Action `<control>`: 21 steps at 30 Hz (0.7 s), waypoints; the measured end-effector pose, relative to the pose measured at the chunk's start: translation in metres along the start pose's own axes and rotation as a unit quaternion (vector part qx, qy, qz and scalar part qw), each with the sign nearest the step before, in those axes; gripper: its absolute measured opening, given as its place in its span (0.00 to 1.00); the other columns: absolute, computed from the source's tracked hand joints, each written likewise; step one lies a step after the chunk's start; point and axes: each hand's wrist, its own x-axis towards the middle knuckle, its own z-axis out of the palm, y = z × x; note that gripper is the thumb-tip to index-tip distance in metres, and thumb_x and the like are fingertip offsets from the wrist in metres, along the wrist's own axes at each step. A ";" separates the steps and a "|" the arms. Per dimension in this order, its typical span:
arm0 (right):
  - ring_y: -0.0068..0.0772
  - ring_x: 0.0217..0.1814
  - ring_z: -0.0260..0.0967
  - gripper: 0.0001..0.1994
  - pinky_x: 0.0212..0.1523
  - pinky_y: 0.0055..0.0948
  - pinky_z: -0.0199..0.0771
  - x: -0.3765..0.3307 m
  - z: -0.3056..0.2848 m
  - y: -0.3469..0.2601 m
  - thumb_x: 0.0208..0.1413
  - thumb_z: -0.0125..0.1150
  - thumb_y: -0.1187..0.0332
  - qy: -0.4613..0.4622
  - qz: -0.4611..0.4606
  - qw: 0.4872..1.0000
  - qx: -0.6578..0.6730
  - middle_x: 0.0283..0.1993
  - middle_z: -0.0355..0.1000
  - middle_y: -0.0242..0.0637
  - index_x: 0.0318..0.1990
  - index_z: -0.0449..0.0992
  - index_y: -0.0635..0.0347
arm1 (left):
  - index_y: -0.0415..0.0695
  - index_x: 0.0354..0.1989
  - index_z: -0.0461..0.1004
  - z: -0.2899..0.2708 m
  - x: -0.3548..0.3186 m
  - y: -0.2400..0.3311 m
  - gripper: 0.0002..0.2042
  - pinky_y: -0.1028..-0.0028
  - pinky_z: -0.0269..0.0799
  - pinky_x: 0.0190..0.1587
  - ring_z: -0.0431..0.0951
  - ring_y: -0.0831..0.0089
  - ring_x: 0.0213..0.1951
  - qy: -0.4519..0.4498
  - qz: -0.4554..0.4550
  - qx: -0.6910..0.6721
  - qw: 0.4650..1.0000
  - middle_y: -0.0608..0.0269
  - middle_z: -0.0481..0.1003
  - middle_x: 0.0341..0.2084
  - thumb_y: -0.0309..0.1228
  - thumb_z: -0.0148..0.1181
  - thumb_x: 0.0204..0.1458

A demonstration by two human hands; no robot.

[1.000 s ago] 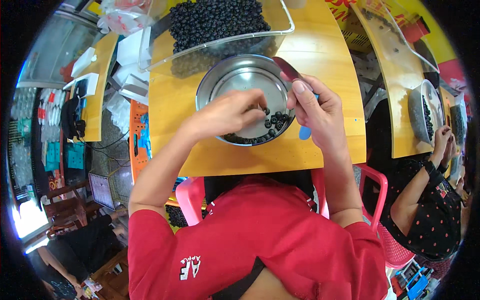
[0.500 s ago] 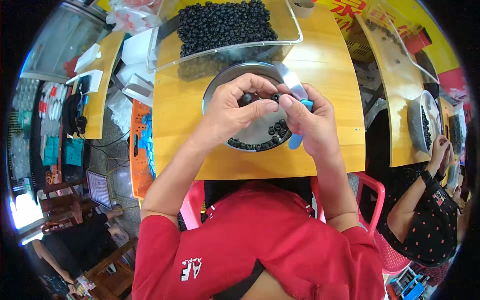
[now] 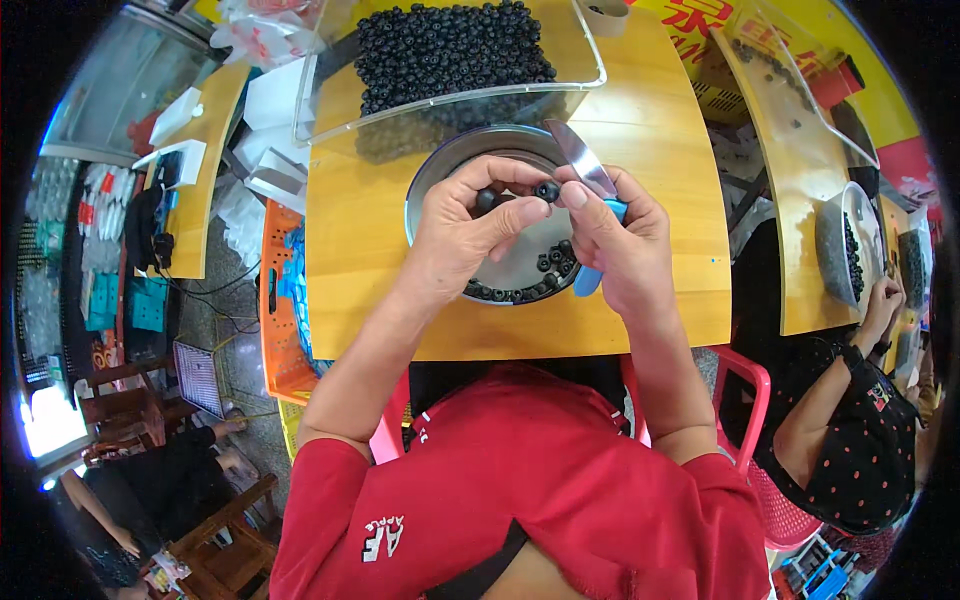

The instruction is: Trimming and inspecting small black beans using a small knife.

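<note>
Left hand (image 3: pixel 465 225) pinches one dark berry (image 3: pixel 547 190); right hand (image 3: pixel 620 240) grips blue-handled knife (image 3: pixel 585 175) – few berries in steel bowl (image 3: pixel 440 175), clear tray (image 3: pixel 450 50) remains full – early stage

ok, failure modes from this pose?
1. The knife blade sits right by the left hand fingertips pinching the small dark fruit; a slip could nick them.
2. The fruit is round and barely pinched, so it might drop, likely into the metal bowl below.
</note>
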 end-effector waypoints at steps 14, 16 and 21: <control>0.09 0.16 0.49 0.10 0.15 0.14 0.47 -0.001 -0.003 0.004 0.57 0.58 0.71 -0.049 0.028 0.997 0.062 0.22 0.65 0.24 0.45 0.74 0.65 | 0.42 0.39 0.73 -0.010 -0.002 -0.007 0.10 0.85 0.56 0.18 0.63 0.86 0.17 -0.031 -0.025 -0.074 0.996 0.69 0.71 0.22 0.25 0.65 0.48; 0.08 0.16 0.49 0.11 0.15 0.14 0.47 -0.001 -0.001 0.004 0.58 0.57 0.70 -0.049 0.017 0.998 0.044 0.27 0.69 0.28 0.45 0.74 0.65 | 0.42 0.40 0.72 -0.016 -0.005 -0.008 0.11 0.85 0.57 0.18 0.63 0.85 0.17 -0.035 -0.038 -0.090 0.995 0.68 0.71 0.23 0.29 0.63 0.50; 0.08 0.16 0.49 0.12 0.15 0.13 0.48 0.002 -0.006 0.008 0.60 0.55 0.68 -0.047 0.018 0.998 0.038 0.30 0.71 0.30 0.46 0.73 0.66 | 0.41 0.42 0.67 -0.053 -0.026 -0.008 0.16 0.83 0.57 0.16 0.60 0.82 0.15 -0.123 -0.015 -0.273 0.954 0.62 0.64 0.30 0.42 0.53 0.56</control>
